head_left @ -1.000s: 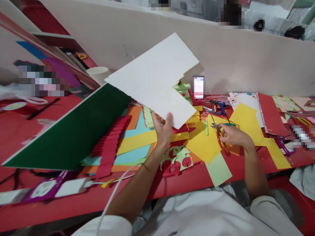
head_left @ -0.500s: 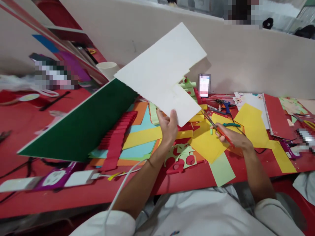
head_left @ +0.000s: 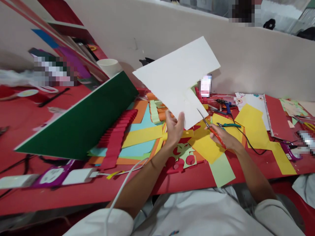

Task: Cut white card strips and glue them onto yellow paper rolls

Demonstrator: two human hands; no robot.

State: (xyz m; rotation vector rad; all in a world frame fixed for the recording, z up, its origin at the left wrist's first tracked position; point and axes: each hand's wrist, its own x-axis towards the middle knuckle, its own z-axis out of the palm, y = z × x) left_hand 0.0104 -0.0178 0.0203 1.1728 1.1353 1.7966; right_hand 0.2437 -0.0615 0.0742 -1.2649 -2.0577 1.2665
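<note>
A large white sheet of card (head_left: 177, 70) with a notch cut from its right side is raised over the table. My left hand (head_left: 175, 128) pinches its lower edge, thumb on the near face. In my right hand (head_left: 222, 136) is a pair of scissors (head_left: 216, 133) with orange-red handles. Their blades point up and left and overlap the card's lower right part; whether they are cutting I cannot tell. Yellow paper sheets (head_left: 205, 149) lie beneath my right hand. Green paper with round holes (head_left: 188, 152) rests on the table between my forearms.
A green board (head_left: 81, 121) leans at the left, near a pleated red paper strip (head_left: 113, 141). A white cup (head_left: 108, 67) stands behind it. Further right are a lit phone (head_left: 205, 86), a blue glue gun (head_left: 227, 106) and teal-handled pliers (head_left: 231, 125). A white cable (head_left: 123, 183) crosses my left arm.
The white card has swung down and to the right with my left hand. My right hand has shifted left, and the scissors' tips now overlap the card instead of lying at its corner.
</note>
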